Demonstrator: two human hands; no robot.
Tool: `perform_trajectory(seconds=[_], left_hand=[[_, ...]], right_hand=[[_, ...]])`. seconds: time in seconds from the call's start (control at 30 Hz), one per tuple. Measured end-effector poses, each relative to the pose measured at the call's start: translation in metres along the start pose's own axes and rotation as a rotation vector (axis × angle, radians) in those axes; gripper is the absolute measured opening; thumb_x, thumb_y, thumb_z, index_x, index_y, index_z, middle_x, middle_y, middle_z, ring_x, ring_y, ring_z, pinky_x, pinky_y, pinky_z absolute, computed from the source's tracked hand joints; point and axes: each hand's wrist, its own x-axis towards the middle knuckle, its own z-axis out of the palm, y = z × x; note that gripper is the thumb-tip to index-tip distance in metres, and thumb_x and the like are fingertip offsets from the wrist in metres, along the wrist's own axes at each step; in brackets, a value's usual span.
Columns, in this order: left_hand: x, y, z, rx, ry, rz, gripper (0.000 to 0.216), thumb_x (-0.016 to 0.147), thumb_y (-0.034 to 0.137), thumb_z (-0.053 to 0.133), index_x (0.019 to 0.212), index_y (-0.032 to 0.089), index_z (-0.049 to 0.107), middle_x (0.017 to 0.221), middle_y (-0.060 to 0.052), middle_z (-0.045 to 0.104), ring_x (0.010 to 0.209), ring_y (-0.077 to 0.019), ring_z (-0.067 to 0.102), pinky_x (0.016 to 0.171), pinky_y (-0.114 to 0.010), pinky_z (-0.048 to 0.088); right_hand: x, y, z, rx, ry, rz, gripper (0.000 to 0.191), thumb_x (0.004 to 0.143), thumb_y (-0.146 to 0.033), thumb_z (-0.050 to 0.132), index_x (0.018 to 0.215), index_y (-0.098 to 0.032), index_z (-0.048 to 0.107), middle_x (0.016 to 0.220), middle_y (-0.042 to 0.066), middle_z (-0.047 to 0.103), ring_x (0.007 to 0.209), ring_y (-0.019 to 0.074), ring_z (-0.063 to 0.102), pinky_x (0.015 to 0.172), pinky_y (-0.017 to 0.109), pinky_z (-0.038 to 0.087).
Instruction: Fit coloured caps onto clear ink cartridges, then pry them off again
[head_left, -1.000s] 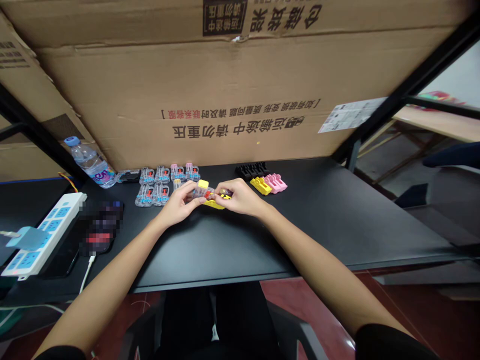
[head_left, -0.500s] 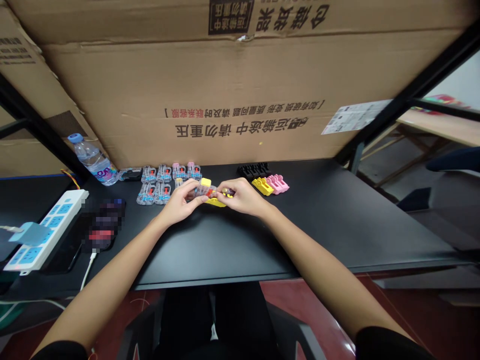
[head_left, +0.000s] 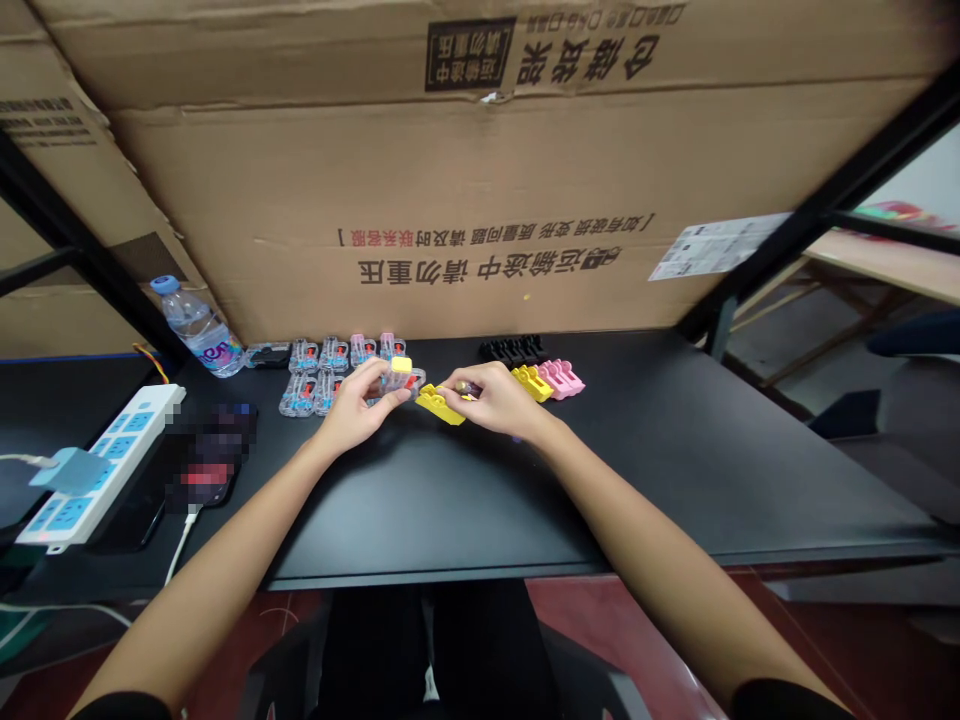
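My left hand (head_left: 361, 405) pinches a clear plastic part with a yellow cap (head_left: 401, 366); something red shows inside it. Just to its right, my right hand (head_left: 491, 398) is closed around a small dark purple and yellowish thing (head_left: 468, 388), mostly covered by the fingers. Below those fingertips is a yellow plastic piece with raised notches (head_left: 439, 404); whether it is gripped or lies on the table I cannot tell. Behind my left hand, several clear parts with red and blue insides (head_left: 301, 392) stand in two rows, some pink-topped. Part of the front row is hidden by the hand.
Beyond my right hand lie yellow (head_left: 534, 382), pink (head_left: 562, 379) and black notched pieces (head_left: 516, 349). At left are a water bottle (head_left: 199, 328), a power strip (head_left: 112, 455) and a phone on a cable (head_left: 210, 455). A cardboard wall (head_left: 450, 180) closes off the table's back.
The clear part in my left hand has shifted left, apart from the yellow piece, which now shows more fully under my right hand. The whole view has tilted slightly.
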Motion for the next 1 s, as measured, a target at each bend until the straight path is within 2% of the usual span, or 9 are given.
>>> perform_trajectory(seconds=[0.13,0.27,0.4,0.57,0.73,0.87,1.0], left_hand=[[0.0,0.007,-0.002,0.062,0.022,-0.009,0.03,0.098,0.042,0.074,0.119,0.021,0.072,0.114,-0.009,0.076,0.104,-0.0248,0.073,0.091,-0.038,0.058],[-0.001,0.01,-0.003,0.16,0.053,-0.011,0.032,0.094,0.043,0.079,0.118,0.022,0.071,0.107,-0.006,0.08,0.095,-0.0231,0.073,0.081,-0.035,0.055],[-0.001,0.004,-0.003,0.156,0.049,-0.027,0.032,0.094,0.041,0.078,0.117,0.022,0.069,0.106,-0.005,0.08,0.095,-0.022,0.073,0.082,-0.034,0.053],[-0.002,-0.002,0.0,0.12,0.046,-0.067,0.043,0.09,0.039,0.082,0.124,0.023,0.062,0.101,-0.003,0.077,0.087,-0.019,0.071,0.083,-0.034,0.055],[-0.004,0.001,0.0,0.128,0.018,-0.091,0.058,0.088,0.038,0.084,0.137,0.026,0.056,0.1,-0.001,0.074,0.079,-0.0156,0.066,0.084,-0.034,0.057],[-0.004,0.003,0.0,0.138,0.01,-0.076,0.062,0.089,0.037,0.083,0.143,0.027,0.055,0.101,-0.001,0.072,0.075,-0.0146,0.066,0.085,-0.035,0.058],[-0.003,0.0,0.0,0.125,0.006,-0.068,0.064,0.088,0.038,0.084,0.144,0.028,0.055,0.101,-0.002,0.073,0.073,-0.0145,0.066,0.084,-0.036,0.06]], right_hand=[[0.0,0.018,-0.023,-0.065,0.034,0.084,0.019,0.089,-0.032,0.07,0.078,-0.018,0.077,0.063,0.0,0.065,0.059,0.0145,0.051,0.06,0.03,0.037],[-0.007,0.042,-0.06,-0.208,0.132,0.247,0.019,0.083,-0.033,0.073,0.07,-0.019,0.071,0.059,0.002,0.064,0.059,0.0163,0.052,0.058,0.03,0.038],[-0.016,0.047,-0.086,-0.307,0.078,0.472,0.017,0.079,-0.03,0.074,0.068,-0.02,0.067,0.06,0.004,0.065,0.054,0.0163,0.052,0.053,0.03,0.036],[-0.012,0.039,-0.083,-0.512,-0.05,0.624,0.01,0.078,-0.028,0.072,0.074,-0.022,0.066,0.073,0.006,0.071,0.063,0.0183,0.06,0.056,0.029,0.036],[-0.007,0.041,-0.076,-0.62,-0.107,0.74,0.011,0.081,-0.032,0.073,0.083,-0.023,0.067,0.088,0.008,0.075,0.079,0.023,0.068,0.06,0.03,0.037],[-0.009,0.047,-0.076,-0.628,-0.094,0.772,0.011,0.081,-0.031,0.073,0.088,-0.024,0.069,0.095,0.01,0.077,0.085,0.0264,0.07,0.063,0.031,0.038],[-0.01,0.052,-0.076,-0.578,-0.012,0.72,0.009,0.081,-0.029,0.073,0.089,-0.024,0.072,0.096,0.009,0.077,0.086,0.0263,0.069,0.065,0.031,0.039]])
